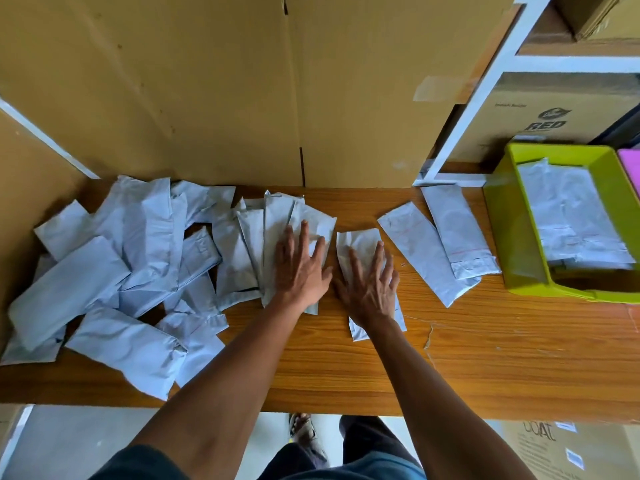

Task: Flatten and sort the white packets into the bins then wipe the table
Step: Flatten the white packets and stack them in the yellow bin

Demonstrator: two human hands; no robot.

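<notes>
Both hands flat, fingers straight: left hand (300, 268) and right hand (370, 282) each press a white packet (356, 242). Few packets in green bin (498, 237); big pile (114, 265) left, wiping undone.

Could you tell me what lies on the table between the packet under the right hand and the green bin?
In the head view, two flattened white packets lie side by side there, overlapping at their near ends, between the right hand and the green bin.

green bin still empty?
No, the green bin at the table's right end already holds flattened white packets.
</notes>
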